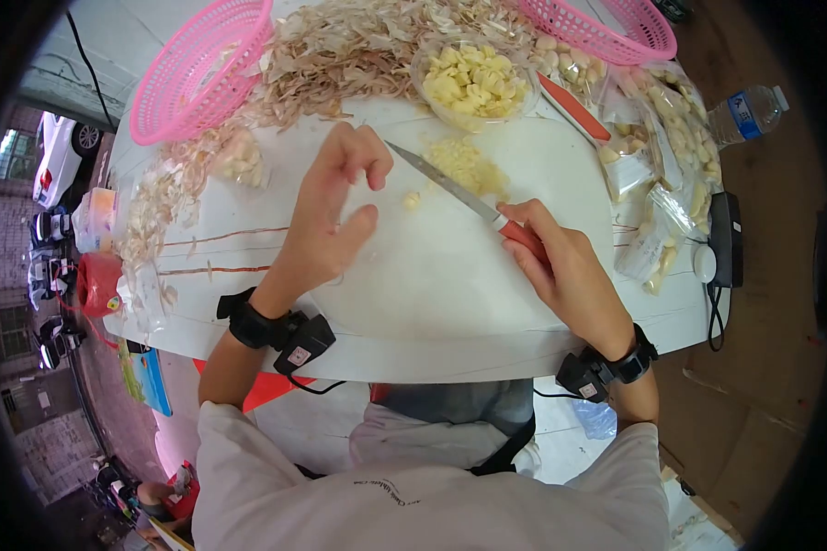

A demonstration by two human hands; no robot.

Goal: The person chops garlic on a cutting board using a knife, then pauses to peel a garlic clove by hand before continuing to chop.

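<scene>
My right hand point(565, 266) grips the red handle of a small knife point(446, 184), its blade pointing up and left over a white cutting board point(432, 275). Beneath and beyond the blade lies a pile of chopped garlic point(469, 165), with a small separate piece point(412, 199) on the near side. My left hand point(335, 207) hovers at the board's left side, its fingers bent and apart, with nothing visible in them. Just past the chopped pile stands a clear plastic bowl point(445, 114) of peeled garlic cloves point(473, 81).
Garlic skins point(340, 55) are heaped at the back between two pink baskets point(170, 92). A red-handled tool point(574, 107) lies right of the bowl, near bags of garlic point(675, 119). A water bottle point(747, 117) and a black adapter point(726, 239) are at right.
</scene>
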